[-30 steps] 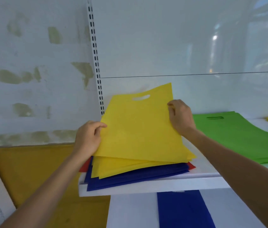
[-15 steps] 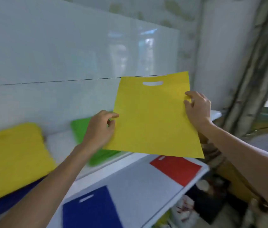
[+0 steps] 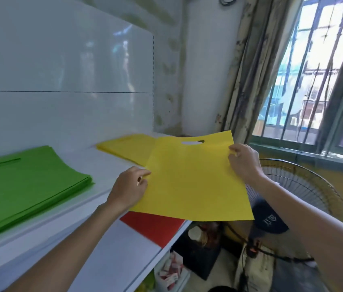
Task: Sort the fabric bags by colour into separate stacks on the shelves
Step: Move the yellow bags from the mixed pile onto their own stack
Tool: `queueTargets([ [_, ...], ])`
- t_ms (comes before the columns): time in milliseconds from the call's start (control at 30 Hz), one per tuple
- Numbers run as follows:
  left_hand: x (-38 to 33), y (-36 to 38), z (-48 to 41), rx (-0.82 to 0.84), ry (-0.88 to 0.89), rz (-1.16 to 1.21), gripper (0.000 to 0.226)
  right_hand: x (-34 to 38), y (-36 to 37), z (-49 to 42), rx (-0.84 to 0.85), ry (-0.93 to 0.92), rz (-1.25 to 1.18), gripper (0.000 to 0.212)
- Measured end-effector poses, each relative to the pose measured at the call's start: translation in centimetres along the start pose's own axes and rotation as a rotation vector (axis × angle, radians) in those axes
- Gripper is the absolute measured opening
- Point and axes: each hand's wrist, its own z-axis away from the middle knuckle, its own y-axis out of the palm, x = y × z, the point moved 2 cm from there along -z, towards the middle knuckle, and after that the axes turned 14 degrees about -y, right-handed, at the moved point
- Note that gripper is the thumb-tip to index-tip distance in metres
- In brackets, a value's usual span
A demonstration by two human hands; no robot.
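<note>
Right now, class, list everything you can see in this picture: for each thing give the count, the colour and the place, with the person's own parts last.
held yellow bag: one, yellow, in the air at the shelves' right end
yellow stack: one, yellow, far right of the upper shelf
green stack: one, green, left on the upper shelf
red bag: one seen, red, right end of the lower shelf, partly hidden
upper shelf: one, white
lower shelf: one, white, below it
fan: one, dark grille, low right
window: one, barred, upper right
curtain: one, pale, left of the window
left grip: one, pinches the bag's left edge
right grip: one, pinches its right edge
</note>
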Motion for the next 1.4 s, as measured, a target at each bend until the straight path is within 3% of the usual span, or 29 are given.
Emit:
queueTargets([
  [400,0.2,3.9,-13.7,0.015,-0.02,0.013,0.024,-5.7,7.2,-12.1,0.122,-0.028,0.014,0.039],
  [667,1.5,3.9,-19.9,-0.179,-0.13,-0.003,0.023,-6.9,13.9,-20.1,0.15,-0.097,-0.113,0.03],
  [867,3.3,1.5,-20.8,-0.434,-0.302,-0.082,0.024,-3.0,21.7,-27.8,0.229,-0.373,-0.304,0.029],
  [1033,4.0,1.6,-19.8,-0.574,-0.516,-0.167,0.022,-1.3,27.0,-30.0,0.41,-0.551,-0.313,0.038],
  [1233,4.4,5.1,-18.5,-0.408,-0.764,-0.298,0.022,-2.9,33.1,-29.1,0.795,-0.619,-0.132,0.043],
  [1400,4.6,6.0,-18.8,-0.507,-0.94,-0.302,0.02,-3.6,34.9,-29.3,0.909,-0.612,-0.154,0.041],
])
